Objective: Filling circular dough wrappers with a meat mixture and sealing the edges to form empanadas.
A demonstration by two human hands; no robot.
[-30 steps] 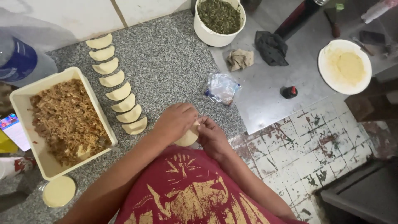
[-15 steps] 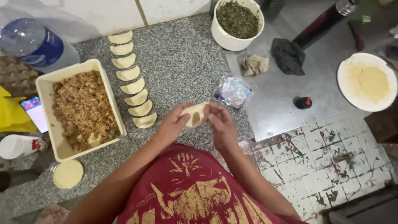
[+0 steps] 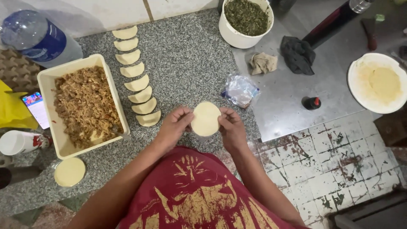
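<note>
1. I see the left hand (image 3: 174, 124) and right hand (image 3: 231, 126) each with a narrow grip pinching the edges of a smooth, pale round dough disc (image 3: 206, 119), held above the speckled granite worktop (image 3: 186, 59).
2. Folded half-moon pastries (image 3: 136, 70) line up beside a cream tub (image 3: 47, 80) of shredded brown filling (image 3: 85, 104).

A pale round dough disc (image 3: 205, 118), flat and unfolded, sits above the counter edge.

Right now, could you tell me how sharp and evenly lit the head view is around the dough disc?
Head view: the dough disc between the left hand and right hand is sharp and evenly lit, no glare; soft sheen on the steel sheet; wide-angle bending curves the granite counter edges; the far corners look dimmer.
</note>
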